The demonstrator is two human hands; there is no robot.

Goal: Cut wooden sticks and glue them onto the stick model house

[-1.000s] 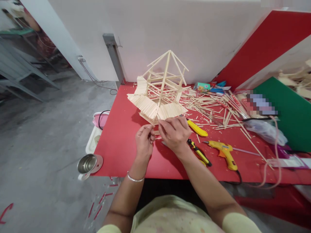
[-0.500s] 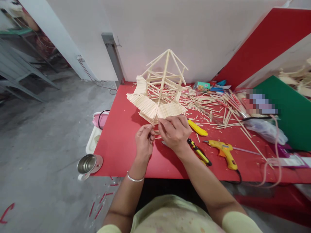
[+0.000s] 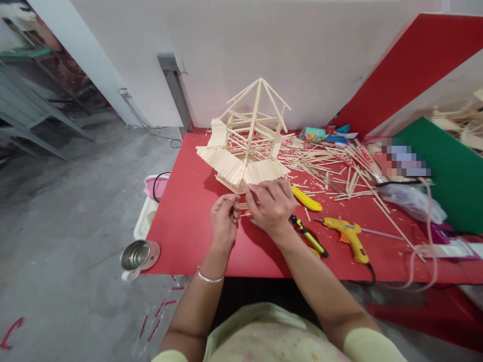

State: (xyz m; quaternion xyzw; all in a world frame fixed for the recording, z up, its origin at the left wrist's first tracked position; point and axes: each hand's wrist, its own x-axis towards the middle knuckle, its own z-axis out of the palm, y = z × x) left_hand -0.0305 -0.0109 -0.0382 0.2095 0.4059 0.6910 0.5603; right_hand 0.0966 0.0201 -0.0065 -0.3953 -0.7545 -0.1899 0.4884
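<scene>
Two-handed fine work, probably assembly

Left hand (image 3: 224, 215) and right hand (image 3: 274, 203) pinched closed; anything held is too small to make out. Pale wooden-stick model with peaked frame (image 3: 234, 166) stands just beyond the grip. Likely a fitting step; next move calls for steady alignment. Yellow plastic glue gun (image 3: 346, 229) lies right of the grip.

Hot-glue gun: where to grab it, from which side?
Probably by the handle, from the near edge of the red table: the yellow hot-glue gun lies on its side, handle slanting toward that edge, nozzle pointing left. Stay clear of the trigger and the cord at the handle's butt.
</scene>
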